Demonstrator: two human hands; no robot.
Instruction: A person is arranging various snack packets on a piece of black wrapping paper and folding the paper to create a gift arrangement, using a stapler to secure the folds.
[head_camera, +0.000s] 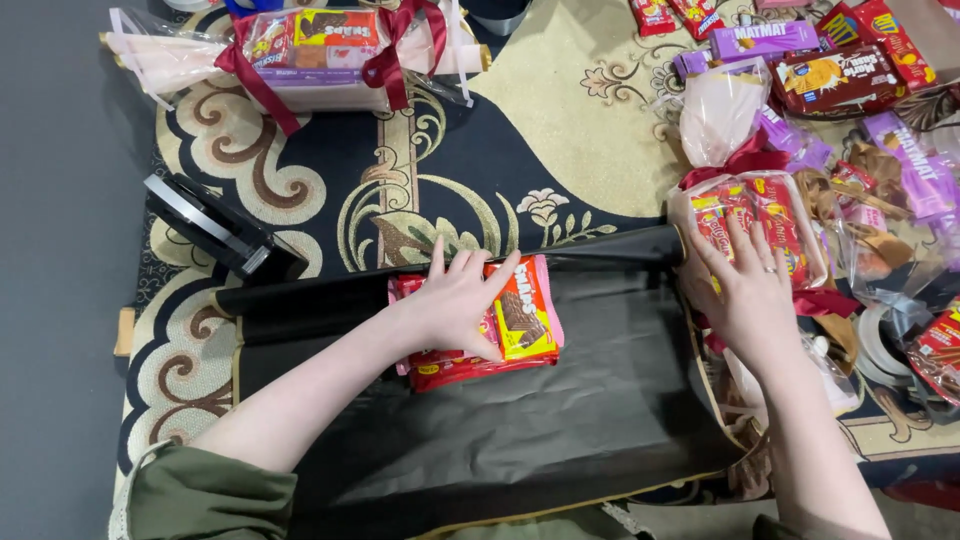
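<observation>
Left hand flat on snack packs on black wrap, roll lying sideways, right hand open on clear bag of snacks

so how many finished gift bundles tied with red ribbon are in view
2. One wrapped bundle lies at the top left of the patterned cloth; the other bundle sits at the right under the right hand. More may be hidden among the loose snack packets.
</observation>
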